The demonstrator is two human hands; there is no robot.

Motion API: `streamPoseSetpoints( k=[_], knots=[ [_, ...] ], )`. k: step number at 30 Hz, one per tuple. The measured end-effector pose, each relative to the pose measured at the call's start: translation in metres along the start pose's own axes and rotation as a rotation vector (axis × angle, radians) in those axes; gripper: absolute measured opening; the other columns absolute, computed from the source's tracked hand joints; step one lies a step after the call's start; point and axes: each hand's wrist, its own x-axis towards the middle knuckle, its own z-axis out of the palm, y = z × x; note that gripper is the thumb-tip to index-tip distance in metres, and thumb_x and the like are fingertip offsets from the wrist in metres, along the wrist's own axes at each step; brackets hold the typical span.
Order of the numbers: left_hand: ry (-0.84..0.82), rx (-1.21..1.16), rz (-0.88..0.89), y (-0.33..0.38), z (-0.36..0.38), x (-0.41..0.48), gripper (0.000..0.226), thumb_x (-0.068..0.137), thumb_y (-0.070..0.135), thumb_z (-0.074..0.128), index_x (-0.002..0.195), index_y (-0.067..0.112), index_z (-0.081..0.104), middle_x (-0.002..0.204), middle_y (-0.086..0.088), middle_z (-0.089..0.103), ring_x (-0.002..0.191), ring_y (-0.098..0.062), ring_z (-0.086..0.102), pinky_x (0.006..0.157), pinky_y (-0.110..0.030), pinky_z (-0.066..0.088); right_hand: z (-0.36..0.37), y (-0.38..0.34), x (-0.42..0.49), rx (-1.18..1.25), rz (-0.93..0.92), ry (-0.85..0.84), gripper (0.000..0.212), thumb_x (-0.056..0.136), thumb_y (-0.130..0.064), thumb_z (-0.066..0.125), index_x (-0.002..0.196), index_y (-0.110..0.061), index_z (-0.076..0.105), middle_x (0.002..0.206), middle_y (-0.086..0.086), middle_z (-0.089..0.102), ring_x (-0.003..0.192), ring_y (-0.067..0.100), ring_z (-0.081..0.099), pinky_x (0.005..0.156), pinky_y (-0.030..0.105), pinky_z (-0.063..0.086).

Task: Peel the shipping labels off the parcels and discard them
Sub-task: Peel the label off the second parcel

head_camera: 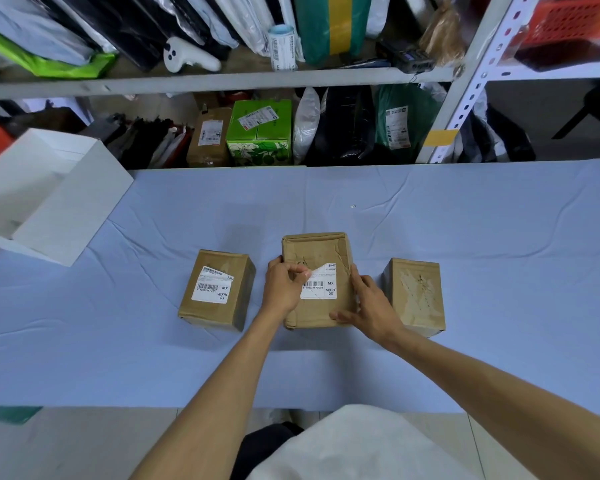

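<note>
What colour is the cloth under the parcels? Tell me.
The cloth is pale blue; head view.

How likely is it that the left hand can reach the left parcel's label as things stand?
Probably yes, once freed: the left hand pinches a corner of the middle parcel's label, but the left parcel's label faces up, uncovered, just beside it with nothing between.
</note>
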Motion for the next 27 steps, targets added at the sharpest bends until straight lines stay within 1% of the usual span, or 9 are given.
streamPoseSetpoints(
  k=[3,7,11,13,15,18,20,23,27],
  knots=[
    [-0.009,-0.011,0.001,0.0,0.0,0.0,0.004,0.086,0.016,0.069,0.087,0.012,0.069,0.118,-0.001,0.051,0.101,-0.012,0.055,0.085,-0.02,0.043,0.0,0.0,0.0,0.003,-0.003,0.002,0.105,0.078,-0.034,0.076,0.153,-0.02,0.004,0.136,0.006,0.04,0.117,0.019,0.046,0.092,0.025,0.042],
    [-0.012,-0.021,0.005,-0.002,0.0,0.001,0.003,0.085,0.018,0.07,0.084,0.017,0.067,0.123,-0.002,0.051,0.107,-0.015,0.056,0.093,-0.026,0.046,0.0,0.001,0.0,0.015,-0.004,-0.001,0.106,0.078,-0.035,0.076,0.153,-0.02,0.003,0.138,0.006,0.039,0.118,0.02,0.046,0.095,0.029,0.044],
    [-0.011,-0.021,0.003,-0.004,0.0,0.002,0.004,0.086,0.019,0.069,0.084,0.016,0.067,0.125,-0.002,0.053,0.103,-0.011,0.055,0.087,-0.019,0.042,-0.001,0.0,0.0,0.042,-0.008,0.008,0.108,0.075,-0.033,0.078,0.153,-0.022,0.004,0.135,0.004,0.039,0.119,0.018,0.045,0.092,0.025,0.042],
    [-0.015,-0.022,0.006,-0.004,-0.001,0.002,0.004,0.086,0.019,0.069,0.084,0.016,0.067,0.125,-0.001,0.054,0.101,-0.009,0.054,0.079,-0.008,0.04,-0.001,0.001,-0.001,0.091,-0.014,0.023,0.114,0.072,-0.029,0.082,0.153,-0.026,0.002,0.134,0.001,0.038,0.119,0.016,0.044,0.093,0.023,0.04],
    [-0.017,-0.032,0.011,-0.005,-0.001,0.002,0.005,0.086,0.018,0.068,0.084,0.014,0.067,0.123,-0.002,0.057,0.099,-0.009,0.055,0.067,-0.001,0.04,-0.001,0.001,-0.001,0.132,-0.021,0.023,0.12,0.07,-0.026,0.084,0.153,-0.027,-0.002,0.14,0.0,0.034,0.122,0.015,0.042,0.098,0.024,0.039],
    [-0.01,-0.041,0.015,-0.006,-0.001,0.002,0.005,0.086,0.019,0.068,0.084,0.014,0.067,0.123,-0.003,0.058,0.1,-0.01,0.056,0.066,-0.004,0.039,-0.002,0.002,-0.001,0.15,-0.025,0.014,0.123,0.066,-0.024,0.086,0.154,-0.026,0.0,0.146,0.0,0.03,0.128,0.017,0.039,0.104,0.031,0.041],
    [-0.016,-0.036,0.01,-0.008,0.0,0.001,0.007,0.087,0.02,0.068,0.086,0.013,0.068,0.121,-0.003,0.059,0.099,-0.01,0.056,0.066,-0.006,0.039,-0.002,0.003,0.0,0.129,-0.022,0.009,0.128,0.06,-0.03,0.089,0.154,-0.027,0.002,0.151,0.0,0.024,0.133,0.016,0.035,0.105,0.036,0.042],
    [-0.022,-0.035,-0.002,-0.013,0.002,0.0,0.011,0.087,0.02,0.068,0.091,0.01,0.069,0.118,-0.005,0.061,0.096,-0.011,0.058,0.062,-0.005,0.041,-0.001,0.005,0.0,0.105,-0.021,-0.007,0.135,0.052,-0.041,0.091,0.154,-0.028,0.003,0.159,-0.005,0.005,0.143,0.012,0.022,0.106,0.042,0.042],
    [-0.015,-0.054,-0.021,-0.013,0.003,0.0,0.01,0.088,0.017,0.067,0.09,0.007,0.069,0.116,-0.006,0.063,0.093,-0.013,0.059,0.059,-0.003,0.042,0.002,0.007,0.0,0.102,-0.036,-0.021,0.14,0.049,-0.04,0.092,0.154,-0.024,0.0,0.156,-0.004,0.02,0.141,0.013,0.027,0.108,0.042,0.041]
  ],
)
